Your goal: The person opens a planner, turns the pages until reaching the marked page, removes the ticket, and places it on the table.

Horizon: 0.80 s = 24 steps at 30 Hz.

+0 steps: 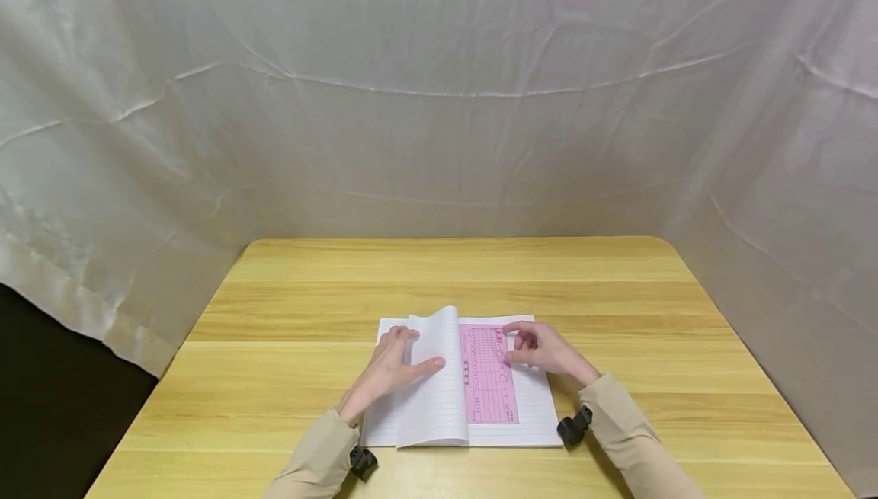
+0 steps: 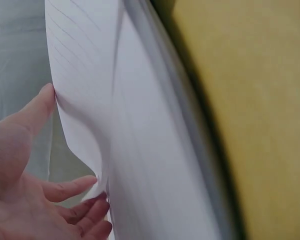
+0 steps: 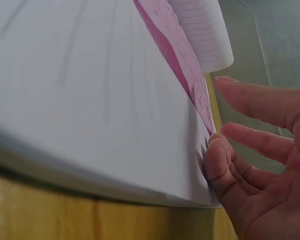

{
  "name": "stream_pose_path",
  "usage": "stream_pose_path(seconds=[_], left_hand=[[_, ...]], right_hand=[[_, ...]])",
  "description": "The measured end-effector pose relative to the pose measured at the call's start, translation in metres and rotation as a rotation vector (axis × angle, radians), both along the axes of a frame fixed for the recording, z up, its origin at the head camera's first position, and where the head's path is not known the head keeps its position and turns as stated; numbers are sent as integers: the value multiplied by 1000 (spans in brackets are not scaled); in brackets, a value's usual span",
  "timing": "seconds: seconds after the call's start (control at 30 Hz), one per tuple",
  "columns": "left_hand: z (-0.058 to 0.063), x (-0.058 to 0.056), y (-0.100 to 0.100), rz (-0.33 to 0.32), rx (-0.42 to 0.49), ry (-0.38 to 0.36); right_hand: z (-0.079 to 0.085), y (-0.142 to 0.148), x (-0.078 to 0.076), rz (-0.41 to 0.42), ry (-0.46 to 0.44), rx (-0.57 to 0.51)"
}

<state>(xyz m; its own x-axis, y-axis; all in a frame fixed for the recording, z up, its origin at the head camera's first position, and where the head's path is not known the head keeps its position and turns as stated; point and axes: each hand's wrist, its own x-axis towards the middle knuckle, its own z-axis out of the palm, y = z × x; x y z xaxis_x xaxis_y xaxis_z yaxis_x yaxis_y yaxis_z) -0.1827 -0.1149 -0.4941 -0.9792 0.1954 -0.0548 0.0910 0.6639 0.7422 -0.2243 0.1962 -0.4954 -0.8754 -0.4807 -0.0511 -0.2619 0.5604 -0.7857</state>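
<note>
A lined notebook (image 1: pixel 542 407) lies spread out on the table. On its right-hand page rests a pink printed form (image 1: pixel 490 385), ruled in a grid; its near edge bows up slightly in the right wrist view. My left hand (image 1: pixel 387 369) is spread over a raised, curling white leaf (image 1: pixel 432 400), with the thumb extended across it. In the left wrist view, the fingers touch the bent corner of that leaf (image 2: pixel 80 110). My right hand (image 1: pixel 545 348) is at the form's right edge, thumb and index finger apart, the other fingers bent. Its thumb (image 3: pixel 217 160) is right at the page.
The wood-grain table (image 1: pixel 274 377) extends around the notebook on all sides. Pale cloth (image 1: pixel 453 156) hangs behind the table and along both sides. A small black camera (image 1: pixel 575 427) is strapped at each wrist, over beige sleeves (image 1: pixel 634 438).
</note>
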Motion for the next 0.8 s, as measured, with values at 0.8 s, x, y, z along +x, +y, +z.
stream_pose_path(seconds=[0.8], left_hand=[[2,3,-6,-494,-106,7]], right_hand=[[-2,-1,-6,-27,-17,28]])
